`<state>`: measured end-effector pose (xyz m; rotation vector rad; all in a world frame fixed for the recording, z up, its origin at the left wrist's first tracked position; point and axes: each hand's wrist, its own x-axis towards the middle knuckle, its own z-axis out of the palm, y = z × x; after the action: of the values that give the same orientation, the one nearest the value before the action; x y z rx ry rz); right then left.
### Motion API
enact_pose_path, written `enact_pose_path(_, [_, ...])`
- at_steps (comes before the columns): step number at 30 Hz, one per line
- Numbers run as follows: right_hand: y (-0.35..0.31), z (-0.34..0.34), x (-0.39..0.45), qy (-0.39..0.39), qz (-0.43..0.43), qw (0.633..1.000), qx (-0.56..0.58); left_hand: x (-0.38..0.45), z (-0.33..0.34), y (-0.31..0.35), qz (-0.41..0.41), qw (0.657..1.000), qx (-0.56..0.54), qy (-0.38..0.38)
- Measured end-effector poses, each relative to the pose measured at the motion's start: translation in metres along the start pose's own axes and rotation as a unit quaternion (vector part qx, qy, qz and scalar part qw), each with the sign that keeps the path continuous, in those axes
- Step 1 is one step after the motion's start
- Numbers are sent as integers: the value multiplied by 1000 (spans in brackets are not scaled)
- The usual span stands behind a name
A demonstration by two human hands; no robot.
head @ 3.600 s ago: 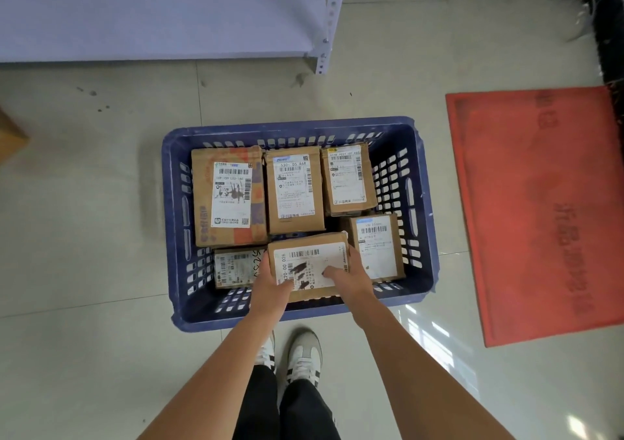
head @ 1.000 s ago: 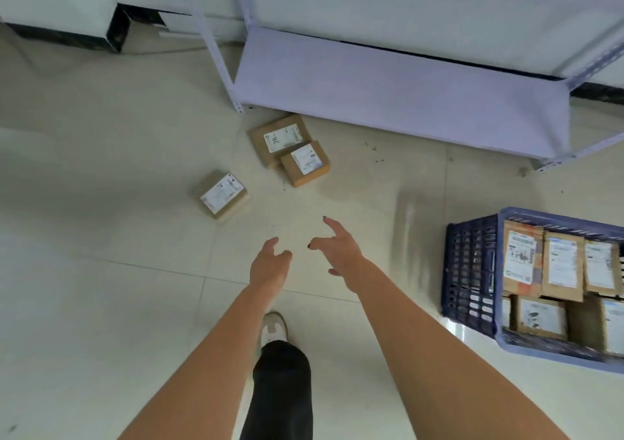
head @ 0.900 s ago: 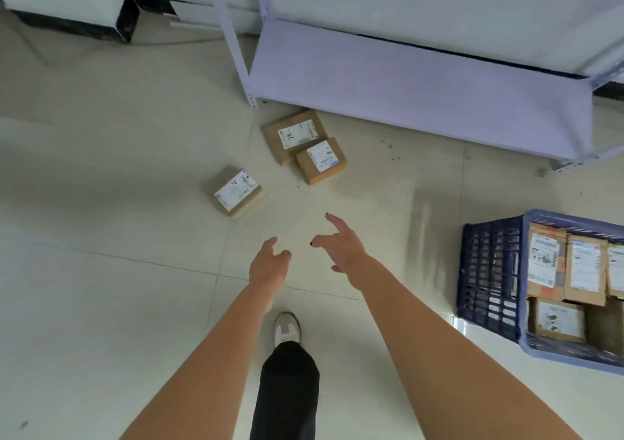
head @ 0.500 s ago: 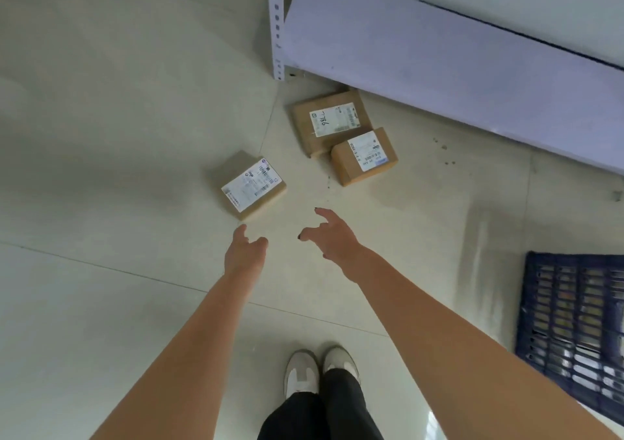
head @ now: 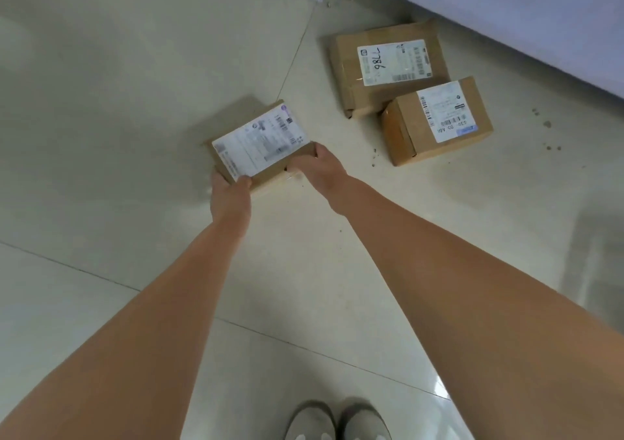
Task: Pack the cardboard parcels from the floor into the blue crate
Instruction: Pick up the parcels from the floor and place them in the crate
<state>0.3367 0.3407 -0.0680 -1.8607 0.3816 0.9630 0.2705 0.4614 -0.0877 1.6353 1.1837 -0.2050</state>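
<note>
Both hands [head: 319,169] grip 1 labelled parcel [head: 260,144] on the floor [head: 101,84].

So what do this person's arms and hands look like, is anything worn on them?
Both arms are bare from hand to the frame's edge: no sleeves, gloves, watch or bracelets show. The left hand and right hand carry no rings that can be seen; blur hides the nails.

Two bare forearms, sleeveless as far as the frame shows; bare left hand [head: 229,191] and bare right hand [head: 320,169] without rings, watch or gloves; pale grey-white rounded sneaker toes [head: 337,422] at the bottom edge, blurred.
</note>
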Motion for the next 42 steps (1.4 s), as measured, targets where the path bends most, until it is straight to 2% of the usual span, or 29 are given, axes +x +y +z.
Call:
enact_pose_path(3, [-2,-5,-19,17,0,999,38,-15,-3,13,11,998,-60,3])
enact_pose_path(10, [-18,-65,-145,38,52,996,66,-133,-20,67,28,999,-16,-37])
enact_pose_path(16, [-24,-148,-281,75,89,988,104,-273,-11,122,43,993,30,-104])
enact_pose_path(21, [10,-249,-379,115,80,981,133,-395,33,136,46,981,74,-174])
enact_pose_path(26, [87,-373,-464,169,62,972,151,-530,127,122,58,968,83,-230])
enact_pose_path(30, [182,-458,-519,175,41,969,168,-628,216,92,66,959,90,-259])
enact_pose_path(33, [254,-511,-559,184,61,965,176,-692,273,65,60,952,106,-282])
enact_pose_path(38, [343,-567,-602,173,125,963,165,-769,335,17,49,945,136,-295])
enact_pose_path(42, [388,-576,-612,155,145,961,175,-789,356,-22,37,938,178,-294])
